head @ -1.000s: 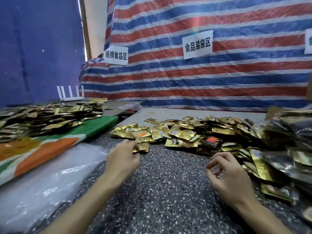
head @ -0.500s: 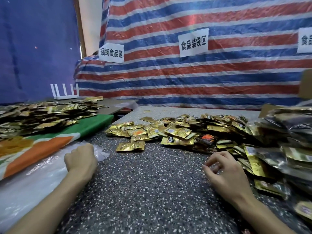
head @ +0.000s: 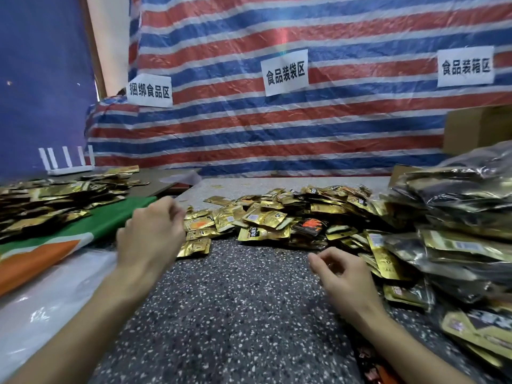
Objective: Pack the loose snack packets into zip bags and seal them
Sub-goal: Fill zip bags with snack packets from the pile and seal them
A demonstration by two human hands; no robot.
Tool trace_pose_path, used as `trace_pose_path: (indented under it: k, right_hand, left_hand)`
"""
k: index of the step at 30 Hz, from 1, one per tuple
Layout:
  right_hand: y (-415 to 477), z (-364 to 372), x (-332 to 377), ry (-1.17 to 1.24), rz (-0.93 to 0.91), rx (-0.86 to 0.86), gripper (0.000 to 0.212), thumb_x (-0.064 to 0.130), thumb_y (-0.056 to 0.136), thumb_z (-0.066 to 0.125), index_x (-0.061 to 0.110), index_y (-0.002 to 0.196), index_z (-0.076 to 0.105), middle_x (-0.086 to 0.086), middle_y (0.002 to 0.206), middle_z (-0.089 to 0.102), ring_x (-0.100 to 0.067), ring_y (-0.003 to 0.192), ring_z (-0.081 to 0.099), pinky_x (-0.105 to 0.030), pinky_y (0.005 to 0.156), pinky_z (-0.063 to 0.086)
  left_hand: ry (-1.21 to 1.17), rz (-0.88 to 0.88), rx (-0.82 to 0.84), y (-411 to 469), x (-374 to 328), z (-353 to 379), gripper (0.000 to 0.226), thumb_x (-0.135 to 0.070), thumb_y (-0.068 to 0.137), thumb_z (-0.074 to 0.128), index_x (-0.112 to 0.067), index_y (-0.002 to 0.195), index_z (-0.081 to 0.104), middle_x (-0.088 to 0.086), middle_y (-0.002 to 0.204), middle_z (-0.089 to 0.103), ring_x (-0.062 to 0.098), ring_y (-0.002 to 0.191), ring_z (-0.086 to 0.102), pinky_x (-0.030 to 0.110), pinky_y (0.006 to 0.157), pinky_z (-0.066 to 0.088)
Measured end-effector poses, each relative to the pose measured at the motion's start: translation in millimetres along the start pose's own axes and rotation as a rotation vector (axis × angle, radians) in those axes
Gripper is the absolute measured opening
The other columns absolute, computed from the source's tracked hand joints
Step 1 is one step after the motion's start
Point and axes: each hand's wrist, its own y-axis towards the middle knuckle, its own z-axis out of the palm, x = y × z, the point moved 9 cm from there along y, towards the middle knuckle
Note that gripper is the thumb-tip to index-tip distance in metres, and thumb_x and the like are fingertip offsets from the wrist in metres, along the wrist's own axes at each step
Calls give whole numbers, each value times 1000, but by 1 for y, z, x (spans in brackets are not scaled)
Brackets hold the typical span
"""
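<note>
Seen from the head camera, a heap of gold snack packets [head: 266, 217] is lying across the middle of a speckled table [head: 235, 314], with filled clear bags [head: 457, 217] sitting stacked along the right side. The left hand [head: 151, 236] is hovering at the heap's left end, its back hiding the blurred fingers, so its grip cannot be told. The right hand [head: 343, 275] is hovering just beside the packets on the right, its fingers loosely curled and relaxed.
</note>
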Motion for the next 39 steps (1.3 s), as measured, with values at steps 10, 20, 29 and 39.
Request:
trace_pose_path:
  k: [10, 20, 29, 39]
  right_hand:
    - [3, 10, -22, 608, 379, 228, 53, 69, 69, 74, 17, 63, 70, -6, 62, 60, -15, 48, 48, -22, 40, 36]
    - [-4, 12, -23, 464, 402, 314, 26, -2, 85, 63, 7, 61, 63, -10, 62, 53, -22, 58, 48, -28, 54, 31]
    - [-9, 19, -11, 397, 297, 427, 20, 15, 74, 69, 18, 58, 58, -4, 63, 57, -14, 55, 56, -23, 46, 42]
    - [4, -19, -35, 279, 369, 24, 30, 12, 89, 58, 13, 59, 53, 0, 51, 46, -15, 42, 46, -24, 40, 34]
  left_hand:
    - [-549, 677, 314, -103, -151, 79, 5, -13, 84, 66, -10, 88, 67, 2, 87, 73, 17, 74, 70, 36, 61, 59]
    - [-737, 497, 606, -122, -137, 108, 26, -48, 76, 72, -26, 88, 63, -15, 94, 66, 7, 90, 64, 21, 78, 53]
    - [-1076, -162, 769, -125, -121, 128, 28, -25, 87, 70, -6, 69, 63, 6, 64, 65, 16, 59, 62, 26, 59, 50]
    - [-1001, -280, 295, -85, -65, 96, 40, -2, 86, 60, -14, 48, 60, 4, 50, 60, 12, 47, 52, 27, 51, 45]
